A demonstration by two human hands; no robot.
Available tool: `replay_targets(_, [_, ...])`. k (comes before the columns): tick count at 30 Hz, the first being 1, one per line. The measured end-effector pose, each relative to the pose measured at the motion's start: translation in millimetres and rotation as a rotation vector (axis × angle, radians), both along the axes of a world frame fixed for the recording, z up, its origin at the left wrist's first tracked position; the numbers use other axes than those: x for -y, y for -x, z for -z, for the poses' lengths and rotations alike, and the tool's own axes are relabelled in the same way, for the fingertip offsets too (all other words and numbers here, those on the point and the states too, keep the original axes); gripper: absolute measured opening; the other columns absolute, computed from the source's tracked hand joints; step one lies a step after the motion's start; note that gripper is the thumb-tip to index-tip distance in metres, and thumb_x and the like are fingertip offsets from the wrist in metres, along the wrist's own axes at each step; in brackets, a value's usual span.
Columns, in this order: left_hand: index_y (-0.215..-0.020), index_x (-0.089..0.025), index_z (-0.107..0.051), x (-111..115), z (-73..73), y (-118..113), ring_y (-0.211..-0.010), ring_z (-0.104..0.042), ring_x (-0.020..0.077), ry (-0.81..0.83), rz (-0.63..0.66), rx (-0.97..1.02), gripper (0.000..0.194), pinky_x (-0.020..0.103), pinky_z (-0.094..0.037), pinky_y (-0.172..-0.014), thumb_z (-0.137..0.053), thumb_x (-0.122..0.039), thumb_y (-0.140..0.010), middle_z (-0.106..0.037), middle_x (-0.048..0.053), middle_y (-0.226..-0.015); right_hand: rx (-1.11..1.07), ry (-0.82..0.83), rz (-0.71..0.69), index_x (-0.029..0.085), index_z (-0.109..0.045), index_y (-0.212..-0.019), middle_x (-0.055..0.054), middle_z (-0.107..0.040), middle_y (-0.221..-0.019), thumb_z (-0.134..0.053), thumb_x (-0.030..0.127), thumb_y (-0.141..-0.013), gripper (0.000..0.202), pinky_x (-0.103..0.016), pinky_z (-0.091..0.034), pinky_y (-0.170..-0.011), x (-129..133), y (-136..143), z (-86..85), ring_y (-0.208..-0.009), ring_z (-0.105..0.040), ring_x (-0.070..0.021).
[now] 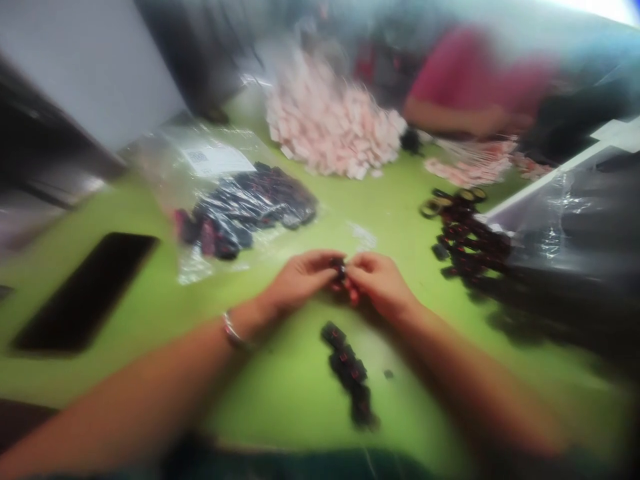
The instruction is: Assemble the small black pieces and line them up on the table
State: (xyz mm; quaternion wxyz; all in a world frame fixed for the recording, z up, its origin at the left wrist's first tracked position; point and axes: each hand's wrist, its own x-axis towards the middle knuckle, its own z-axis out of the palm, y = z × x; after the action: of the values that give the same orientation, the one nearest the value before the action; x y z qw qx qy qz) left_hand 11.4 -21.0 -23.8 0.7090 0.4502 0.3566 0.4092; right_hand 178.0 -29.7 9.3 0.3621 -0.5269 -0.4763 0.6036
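Over the middle of the green table, my left hand [311, 272] and my right hand [377, 280] meet, fingertips almost touching. Between them is a small black part [339, 268], pinched by the thumb and fingers of my left hand. My right fingers are closed right against its side; whether they grip it too or hold some tiny piece is blurred. Below my hands lies a short row of small black square pieces [347, 363] with reddish marks. A tiny dark bit [389, 374] rests just right of that row.
A clear plastic bag [200, 160] of dark parts lies left, beyond a black flat slab [87, 290]. Pale pink pieces [335, 127] are heaped at the back. More black parts [465, 233] spread on the right beside a plastic-lined box [560, 213]. Across the table sits a person in pink [465, 80].
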Motion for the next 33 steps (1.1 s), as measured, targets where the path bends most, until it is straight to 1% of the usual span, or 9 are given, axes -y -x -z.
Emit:
replay_targets(7, [-0.109, -0.016, -0.069, 3.8, 2.7, -1.4, -0.075, -0.067, 0.0155, -0.144, -0.005, -0.119, 0.033, 0.03, -0.055, -0.078, -0.068, -0.026, -0.078, -0.073, 0.007, -0.096, 0.218, -0.046, -0.014, 0.02, -0.047, -0.061, 0.007, -0.05, -0.039, -0.052, 0.021, -0.066, 0.007, -0.018, -0.034, -0.033, -0.7, 3.7, -4.5, -0.031, -0.047, -0.0094])
replay_targets(12, [-0.11, -0.017, -0.07, 6.0, 5.9, -2.3, -0.096, -0.066, 0.0223, -0.229, -0.066, -0.209, 0.034, 0.035, -0.053, -0.089, -0.067, -0.026, -0.077, -0.071, 0.008, -0.109, 0.368, -0.152, 0.055, 0.021, -0.043, -0.052, 0.008, -0.043, -0.04, -0.049, 0.017, -0.06, 0.011, -0.018, -0.03, -0.036, -4.8, 9.6, -5.7, -0.036, -0.04, -0.0065])
replay_targets(14, [-0.11, -0.017, -0.07, 5.1, 7.2, -2.0, -0.095, -0.066, 0.0224, -0.228, -0.053, -0.216, 0.035, 0.035, -0.053, -0.088, -0.067, -0.026, -0.077, -0.071, 0.008, -0.109, 0.374, -0.164, 0.05, 0.02, -0.043, -0.051, 0.008, -0.043, -0.042, -0.05, 0.016, -0.06, 0.012, -0.018, -0.03, -0.037, -4.9, 8.6, -5.4, -0.038, -0.04, -0.0061])
replay_targets(16, [-0.111, -0.016, -0.069, 3.3, 7.3, -1.2, -0.085, -0.068, 0.0196, -0.177, -0.024, -0.188, 0.036, 0.034, -0.054, -0.084, -0.068, -0.027, -0.076, -0.072, 0.008, -0.103, 0.348, -0.113, 0.007, 0.02, -0.046, -0.056, 0.009, -0.043, -0.039, -0.051, 0.017, -0.063, 0.01, -0.018, -0.029, -0.035, -3.3, 5.7, -5.4, -0.034, -0.041, -0.0069])
replay_targets(19, [-0.112, -0.015, -0.067, 0.3, 4.8, 0.1, -0.07, -0.066, 0.0141, -0.075, 0.008, -0.105, 0.039, 0.031, -0.055, -0.078, -0.07, -0.027, -0.076, -0.073, 0.006, -0.089, 0.212, -0.049, -0.033, 0.02, -0.049, -0.064, 0.007, -0.049, -0.041, -0.056, 0.025, -0.07, 0.01, -0.018, -0.032, -0.034, 0.2, 1.3, -5.8, -0.032, -0.045, -0.008])
replay_targets(23, [-0.109, -0.014, -0.066, -1.4, 1.4, 0.8, -0.065, -0.065, 0.0119, -0.027, 0.012, -0.041, 0.037, 0.028, -0.055, -0.074, -0.071, -0.025, -0.075, -0.072, 0.005, -0.082, 0.038, 0.004, -0.021, 0.018, -0.05, -0.065, 0.005, -0.055, -0.047, -0.061, 0.031, -0.071, 0.018, -0.018, -0.037, -0.036, 1.2, -0.1, -4.1, -0.034, -0.048, -0.0071])
replay_targets(26, [-0.108, -0.014, -0.067, -0.6, 2.0, 0.7, -0.066, -0.065, 0.0123, -0.064, 0.022, -0.056, 0.034, 0.029, -0.055, -0.074, -0.071, -0.025, -0.076, -0.073, 0.005, -0.083, 0.035, 0.015, -0.009, 0.019, -0.049, -0.065, 0.006, -0.054, -0.044, -0.06, 0.027, -0.069, 0.015, -0.017, -0.037, -0.035, 0.4, 0.6, -2.0, -0.033, -0.047, -0.0072])
replay_targets(29, [-0.109, -0.015, -0.068, 2.0, 4.2, -0.5, -0.073, -0.067, 0.0152, -0.141, 0.02, -0.12, 0.033, 0.031, -0.055, -0.077, -0.068, -0.026, -0.078, -0.073, 0.007, -0.091, 0.104, -0.02, -0.011, 0.019, -0.047, -0.063, 0.007, -0.052, -0.041, -0.055, 0.023, -0.068, 0.011, -0.017, -0.036, -0.034, -0.1, 1.5, -1.4, -0.031, -0.047, -0.0074])
replay_targets(33, [-0.11, -0.017, -0.07, 7.2, 4.8, -3.9, -0.092, -0.067, 0.0205, -0.294, -0.077, -0.267, 0.031, 0.035, -0.052, -0.09, -0.064, -0.025, -0.08, -0.072, 0.007, -0.105, 0.292, -0.074, 0.005, 0.021, -0.045, -0.059, 0.008, -0.045, -0.036, -0.05, 0.019, -0.065, 0.008, -0.017, -0.031, -0.031, -1.8, 5.7, -3.1, -0.03, -0.046, -0.0091])
